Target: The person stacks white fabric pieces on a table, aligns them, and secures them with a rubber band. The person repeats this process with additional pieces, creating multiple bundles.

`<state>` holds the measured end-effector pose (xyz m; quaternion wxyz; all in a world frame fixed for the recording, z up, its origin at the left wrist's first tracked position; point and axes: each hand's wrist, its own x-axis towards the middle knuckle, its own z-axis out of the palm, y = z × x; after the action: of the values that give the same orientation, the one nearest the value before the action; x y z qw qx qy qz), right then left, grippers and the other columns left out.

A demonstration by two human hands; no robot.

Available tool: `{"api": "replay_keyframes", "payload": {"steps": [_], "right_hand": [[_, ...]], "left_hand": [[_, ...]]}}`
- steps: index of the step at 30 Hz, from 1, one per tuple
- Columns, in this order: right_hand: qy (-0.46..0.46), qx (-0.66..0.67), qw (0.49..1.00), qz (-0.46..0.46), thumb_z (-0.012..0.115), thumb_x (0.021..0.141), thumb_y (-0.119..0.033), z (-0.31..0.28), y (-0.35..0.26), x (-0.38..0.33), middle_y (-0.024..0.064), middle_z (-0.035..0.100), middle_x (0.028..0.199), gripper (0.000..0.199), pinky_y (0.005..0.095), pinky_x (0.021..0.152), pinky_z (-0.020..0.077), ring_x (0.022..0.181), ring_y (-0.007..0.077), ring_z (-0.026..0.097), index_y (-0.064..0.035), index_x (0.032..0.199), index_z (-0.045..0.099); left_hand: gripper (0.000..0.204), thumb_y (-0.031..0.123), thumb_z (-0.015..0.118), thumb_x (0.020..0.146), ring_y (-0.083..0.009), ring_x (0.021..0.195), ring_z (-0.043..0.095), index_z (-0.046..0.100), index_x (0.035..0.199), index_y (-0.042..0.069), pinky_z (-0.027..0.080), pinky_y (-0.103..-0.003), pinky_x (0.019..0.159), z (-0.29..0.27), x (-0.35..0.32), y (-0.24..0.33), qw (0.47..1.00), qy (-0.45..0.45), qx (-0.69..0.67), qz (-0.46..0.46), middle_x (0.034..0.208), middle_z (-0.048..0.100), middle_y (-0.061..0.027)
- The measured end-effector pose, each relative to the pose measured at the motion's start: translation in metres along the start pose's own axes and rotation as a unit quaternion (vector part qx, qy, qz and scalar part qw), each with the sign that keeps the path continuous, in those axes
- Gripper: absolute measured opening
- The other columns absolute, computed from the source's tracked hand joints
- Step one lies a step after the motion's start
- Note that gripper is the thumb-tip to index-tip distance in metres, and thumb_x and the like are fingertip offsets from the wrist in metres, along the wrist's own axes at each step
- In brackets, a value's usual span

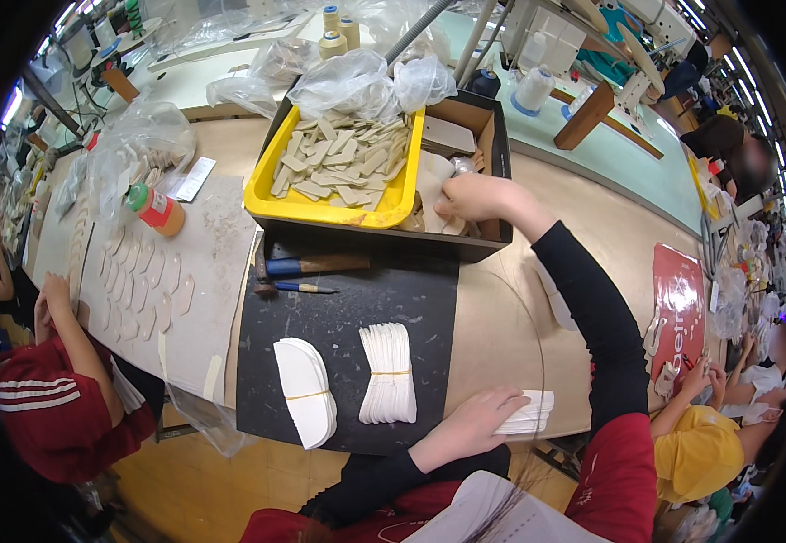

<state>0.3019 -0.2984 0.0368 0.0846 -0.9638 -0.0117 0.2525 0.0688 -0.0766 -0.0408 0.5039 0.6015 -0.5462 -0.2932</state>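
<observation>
My left hand [474, 418] lies with its fingers stretched over a small stack of white strips [530, 412] at the table's near edge. My right hand [479, 198] reaches into the black box [479, 242], its fingers curled at some pale pieces [431, 188]; what they grip is hidden. Beside it, a yellow tray [382, 218] full of small beige pieces rests in the box. Two banded bundles lie on the black mat [347, 308]: a white rounded bundle [300, 376] and a white flared bundle [395, 376]. Under my right forearm is a pale curved piece [551, 294].
A hammer [311, 265] and a blue-handled brush-like tool [295, 288] lie below the box. To the left are a green-capped bottle [159, 213] and rows of beige pieces [144, 271]. People sit at both sides; a red sheet [678, 299] is at the right.
</observation>
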Motion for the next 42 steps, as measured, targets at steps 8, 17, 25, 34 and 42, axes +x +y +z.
{"api": "replay_keyframes", "payload": {"steps": [8,17,25,34,42], "right_hand": [[-0.050,0.135,0.989,0.037,0.078,0.072,-0.017,-0.006,0.007,-0.002,0.0234,0.069,0.092,0.046,0.0366,0.068,0.0550,0.084,0.0272,0.071,0.0102,0.104,0.060],[0.229,0.091,0.969,-0.011,0.063,0.073,0.002,-0.023,-0.003,-0.024,0.0238,0.066,0.097,0.050,0.0400,0.076,0.0544,0.089,0.0338,0.068,0.0024,0.121,0.049],[0.387,0.227,0.893,0.025,0.067,0.079,-0.010,-0.045,0.036,-0.018,0.0154,0.066,0.094,0.025,0.0345,0.080,0.0514,0.088,0.0257,0.065,-0.0014,0.103,0.065],[0.389,0.277,0.878,-0.016,0.062,0.083,-0.012,-0.035,0.022,-0.004,0.0161,0.069,0.090,0.022,0.0341,0.075,0.0538,0.082,0.0257,0.069,-0.0004,0.102,0.066],[0.069,0.295,0.939,-0.165,0.059,0.094,-0.012,-0.035,-0.016,-0.055,0.0089,0.071,0.093,0.021,0.0250,0.072,0.0522,0.083,0.0116,0.067,0.0008,0.109,0.066]], "left_hand": [[0.062,0.003,0.070,0.069,-0.0353,0.119,0.049,0.050,0.128,0.001,0.041,-0.043,0.102,0.002,0.000,-0.002,1.000,0.008,0.000,0.005,0.126,0.050,-0.0172],[0.063,0.002,0.069,0.069,-0.0354,0.120,0.049,0.049,0.129,0.001,0.041,-0.043,0.102,0.002,0.000,-0.002,1.000,0.010,-0.006,0.004,0.125,0.051,-0.0173],[0.064,0.001,0.069,0.068,-0.0358,0.121,0.049,0.049,0.129,0.002,0.040,-0.043,0.103,0.003,-0.001,-0.002,1.000,0.013,-0.006,0.005,0.126,0.051,-0.0177],[0.064,0.000,0.068,0.068,-0.0362,0.121,0.049,0.049,0.129,0.002,0.041,-0.044,0.104,0.004,-0.001,-0.002,1.000,0.015,0.002,0.007,0.126,0.051,-0.0180],[0.064,0.001,0.069,0.067,-0.0359,0.122,0.049,0.049,0.127,0.001,0.041,-0.043,0.103,0.003,-0.002,-0.002,1.000,0.022,0.005,0.014,0.126,0.051,-0.0179]]}}
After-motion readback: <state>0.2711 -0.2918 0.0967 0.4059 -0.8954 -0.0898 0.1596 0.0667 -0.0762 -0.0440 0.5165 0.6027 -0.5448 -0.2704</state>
